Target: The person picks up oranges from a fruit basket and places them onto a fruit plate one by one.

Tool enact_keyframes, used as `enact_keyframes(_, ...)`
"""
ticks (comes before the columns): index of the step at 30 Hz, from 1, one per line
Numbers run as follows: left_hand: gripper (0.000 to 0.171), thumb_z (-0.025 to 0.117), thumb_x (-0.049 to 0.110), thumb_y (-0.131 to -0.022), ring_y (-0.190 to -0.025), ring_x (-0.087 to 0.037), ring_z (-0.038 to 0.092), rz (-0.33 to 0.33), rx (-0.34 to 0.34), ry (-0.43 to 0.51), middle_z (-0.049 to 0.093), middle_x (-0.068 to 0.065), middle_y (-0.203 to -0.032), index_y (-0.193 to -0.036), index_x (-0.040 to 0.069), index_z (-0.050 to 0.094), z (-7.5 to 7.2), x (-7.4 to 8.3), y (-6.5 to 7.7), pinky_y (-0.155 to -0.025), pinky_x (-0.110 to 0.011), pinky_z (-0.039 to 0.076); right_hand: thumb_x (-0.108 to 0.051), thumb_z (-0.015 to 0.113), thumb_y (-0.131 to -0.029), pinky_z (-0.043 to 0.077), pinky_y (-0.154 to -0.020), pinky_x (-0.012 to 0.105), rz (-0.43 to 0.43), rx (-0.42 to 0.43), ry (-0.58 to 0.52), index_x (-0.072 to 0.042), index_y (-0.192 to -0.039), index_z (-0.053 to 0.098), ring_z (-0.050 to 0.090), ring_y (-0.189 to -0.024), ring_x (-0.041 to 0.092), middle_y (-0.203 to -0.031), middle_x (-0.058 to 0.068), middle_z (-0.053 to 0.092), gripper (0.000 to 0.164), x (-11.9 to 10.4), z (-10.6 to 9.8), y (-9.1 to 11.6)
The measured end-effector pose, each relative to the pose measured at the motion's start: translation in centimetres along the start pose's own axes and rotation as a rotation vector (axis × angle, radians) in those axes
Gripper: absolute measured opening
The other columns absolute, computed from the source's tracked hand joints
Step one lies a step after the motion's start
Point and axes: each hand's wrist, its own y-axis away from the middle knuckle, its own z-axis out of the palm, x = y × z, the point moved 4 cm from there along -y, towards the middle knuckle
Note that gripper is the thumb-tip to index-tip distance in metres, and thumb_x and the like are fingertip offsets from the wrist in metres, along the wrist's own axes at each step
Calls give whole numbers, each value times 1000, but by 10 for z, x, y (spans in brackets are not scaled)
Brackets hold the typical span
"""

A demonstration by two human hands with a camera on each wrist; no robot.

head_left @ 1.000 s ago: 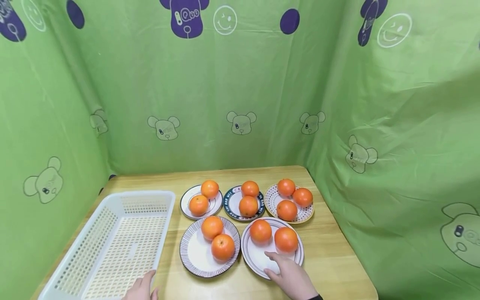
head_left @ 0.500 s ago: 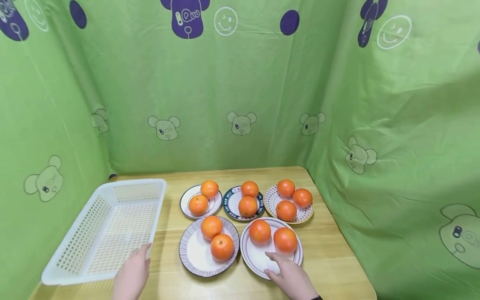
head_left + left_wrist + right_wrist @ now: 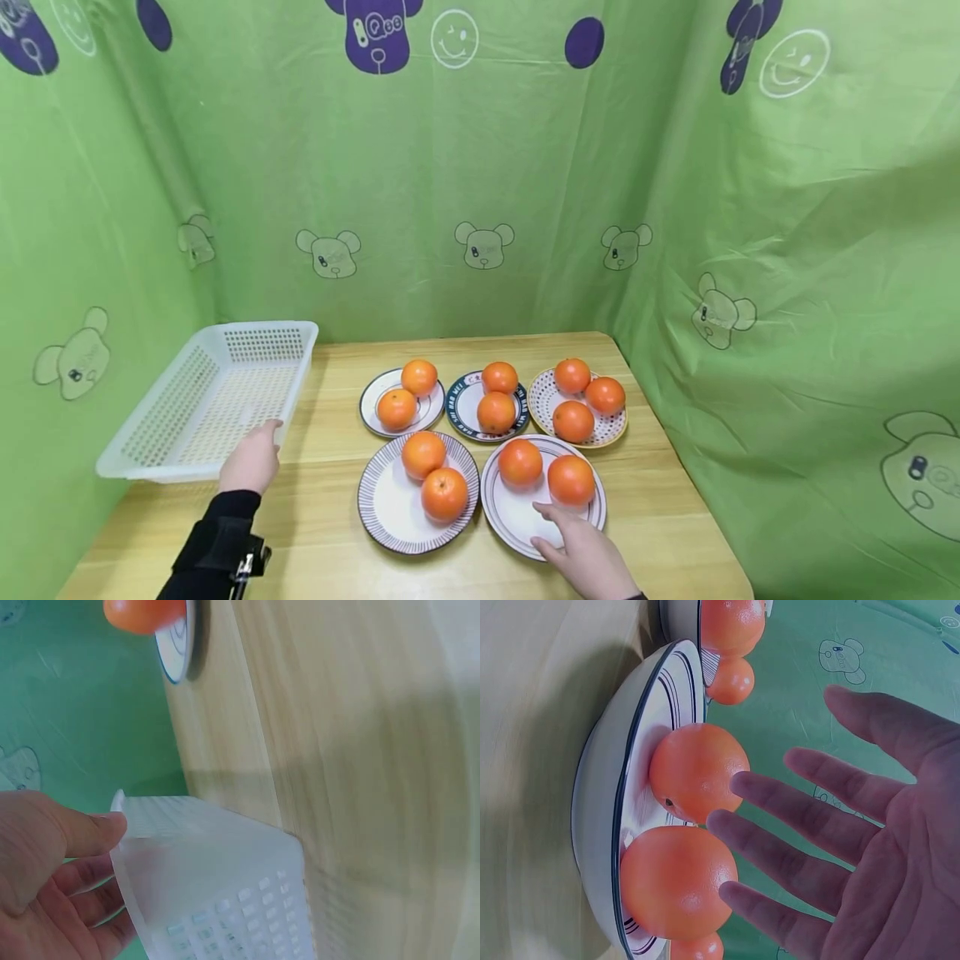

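Note:
My left hand (image 3: 251, 458) pinches the near right part of the rim of a white perforated plastic basket (image 3: 232, 400). In the left wrist view the thumb presses one side of the basket wall (image 3: 202, 870), and the fingers sit behind it. My right hand (image 3: 587, 550) hovers over the near edge of a ringed white plate (image 3: 517, 525), fingers spread and holding nothing. Two oranges, a left one (image 3: 520, 463) and a right one (image 3: 572, 480), lie on that plate. The right wrist view shows the fingertips overlapping both oranges.
Left of that plate is a striped-rim plate (image 3: 390, 508) with two oranges. Behind stand a small white plate (image 3: 372, 404), a dark-rimmed plate (image 3: 459, 408) and a dotted plate (image 3: 543, 400), all bearing oranges. Green curtains (image 3: 480, 167) surround the wooden table (image 3: 660, 500).
The left hand has moved the basket away toward the back left of the table, and its black sleeve has come into view. The right hand and the plates have stayed nearly still.

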Motion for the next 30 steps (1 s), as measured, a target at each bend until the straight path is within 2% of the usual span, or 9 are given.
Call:
enact_keyframes(5, 40, 58, -7, -82, -75, -40, 58, 2, -2, -7, 56, -32, -99, -121, -8, 48, -1, -1, -9, -56, -44, 47, -44, 61, -85, 47, -86, 43, 5, 14, -5, -9, -120, 58, 58, -107, 24, -118, 6, 61, 49, 0, -3, 3)
enact_keyframes(12, 37, 57, -7, -81, -75, -41, 59, -25, 28, -13, 58, -32, -99, -118, -7, 50, 0, 7, -9, -56, -46, 47, -45, 61, -86, 48, -83, 42, 9, 23, -14, -10, -119, 59, 59, -103, 23, -116, 5, 62, 48, -1, -8, 7)
enact_keyframes(19, 39, 55, -2, -85, -70, -37, 58, -14, -24, -19, 55, -33, -103, -122, -9, 47, -2, 10, -13, -53, -42, 45, -46, 59, -86, 47, -85, 42, 2, 36, -5, -10, -119, 59, 58, -107, 23, -116, 4, 62, 49, -3, -10, 8)
enact_keyframes(22, 38, 58, 1, -83, -67, -39, 57, 25, 78, -45, 55, -34, -102, -119, -10, 51, -9, 17, -8, -52, -45, 45, -44, 60, -86, 47, -84, 41, -32, 58, 26, -10, -118, 60, 59, -105, 22, -115, 4, 63, 47, -4, -14, 5)
enact_keyframes(26, 32, 63, 2, -78, -66, -41, 58, 141, 277, -84, 60, -29, -94, -108, -8, 59, -22, 47, -2, -52, -49, 46, -36, 64, -85, 48, -84, 39, -105, 90, 82, -10, -118, 60, 60, -102, 20, -112, 3, 64, 42, -9, -29, -3)
enact_keyframes(28, 29, 63, 3, -77, -65, -40, 58, 201, 323, -87, 62, -26, -90, -105, -6, 61, -28, 66, -2, -52, -48, 46, -32, 66, -84, 48, -84, 39, -145, 103, 112, -9, -118, 60, 60, -101, 20, -111, 5, 64, 42, -15, -42, -10)
enact_keyframes(30, 27, 63, 5, -79, -70, -39, 60, 252, 339, -81, 63, -23, -89, -103, -5, 63, -33, 84, -5, -57, -48, 48, -29, 68, -83, 47, -86, 40, -182, 116, 128, -9, -120, 59, 60, -102, 21, -112, 6, 64, 43, -21, -57, -21)
